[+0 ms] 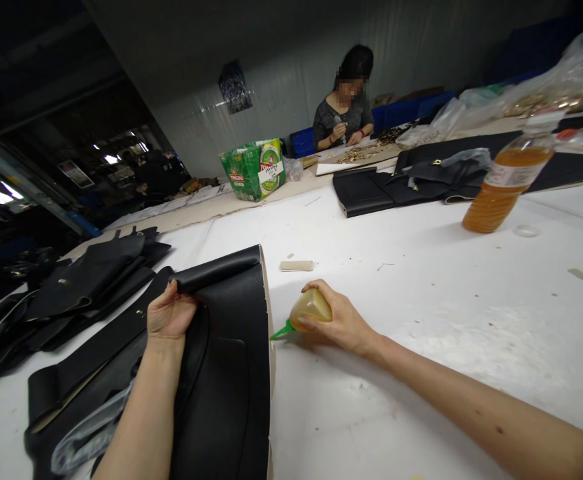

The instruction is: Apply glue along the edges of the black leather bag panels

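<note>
My right hand (338, 317) is closed around a soft glue bottle (311, 308) with amber contents. The bottle is tilted, and its green nozzle (282, 330) points left, with the tip at the pale cut edge (267, 313) of a black leather piece (226, 380). At the upper left of that piece, my left hand (171, 310) grips the rolled-over part of the leather, fingers curled and partly hidden under it. A stitched or creased outline like a pocket shows on the leather. Beside it lies clear plastic wrapping (88, 433).
More black leather pieces (91, 273) are heaped at left. Across the white table (421, 373) stand an orange drink bottle (506, 177), a white ring (526, 231) and folded black leather (366, 190). A green bag (244, 173) sits farther back, near a seated co-worker (344, 107) handling small metal parts.
</note>
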{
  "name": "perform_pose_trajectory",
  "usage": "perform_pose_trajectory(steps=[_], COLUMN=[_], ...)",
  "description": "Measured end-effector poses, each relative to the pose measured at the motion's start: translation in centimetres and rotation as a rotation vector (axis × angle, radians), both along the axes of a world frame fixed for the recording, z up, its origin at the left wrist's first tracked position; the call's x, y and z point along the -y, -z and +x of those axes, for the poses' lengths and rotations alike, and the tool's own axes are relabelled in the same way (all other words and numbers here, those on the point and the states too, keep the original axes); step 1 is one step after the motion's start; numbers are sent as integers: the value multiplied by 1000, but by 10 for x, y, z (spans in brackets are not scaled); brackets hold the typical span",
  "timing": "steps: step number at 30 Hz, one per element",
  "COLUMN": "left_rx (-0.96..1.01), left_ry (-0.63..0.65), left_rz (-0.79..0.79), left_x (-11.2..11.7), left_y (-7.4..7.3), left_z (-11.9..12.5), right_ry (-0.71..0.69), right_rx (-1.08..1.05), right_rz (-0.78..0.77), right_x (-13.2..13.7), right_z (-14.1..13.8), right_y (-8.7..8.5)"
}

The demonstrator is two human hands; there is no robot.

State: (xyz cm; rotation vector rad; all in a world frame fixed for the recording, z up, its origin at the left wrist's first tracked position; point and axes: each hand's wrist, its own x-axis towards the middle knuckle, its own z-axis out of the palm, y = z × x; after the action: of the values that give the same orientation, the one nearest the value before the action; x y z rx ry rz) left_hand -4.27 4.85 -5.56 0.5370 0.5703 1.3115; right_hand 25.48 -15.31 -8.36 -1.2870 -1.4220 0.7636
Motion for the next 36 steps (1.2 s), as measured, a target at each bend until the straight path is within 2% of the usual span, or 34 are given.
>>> perform_pose_trajectory(steps=[3, 8, 13, 18, 23, 28, 33, 36], left_rx=[0, 16, 19, 29, 27, 19, 7, 2], left_ry=[-1, -13, -15, -20, -17, -14, -9, -13], left_rz=[7, 21, 23, 18, 11, 19, 24, 27], left_x=[-1, -2, -1, -2, -3, -2, 1, 2], left_y=[0, 0, -3, -4, -4, -6, -8, -9], left_z=[-1, -1, -1, -3, -5, -4, -2, -2], right_ry=[7, -184, -56, -190, -47, -152, -45, -79], right_rx=[-3, -88, -54, -145, -89, -118, -49, -58], right_rz=[3, -118, -74, -169, -112, -144, -71, -77], right_x=[1, 13, 13, 25, 30, 35, 32, 34], right_z=[-1, -3, -6, -11, -10, -10, -8, -9], right_y=[1, 5, 5, 3, 6, 6, 5, 4])
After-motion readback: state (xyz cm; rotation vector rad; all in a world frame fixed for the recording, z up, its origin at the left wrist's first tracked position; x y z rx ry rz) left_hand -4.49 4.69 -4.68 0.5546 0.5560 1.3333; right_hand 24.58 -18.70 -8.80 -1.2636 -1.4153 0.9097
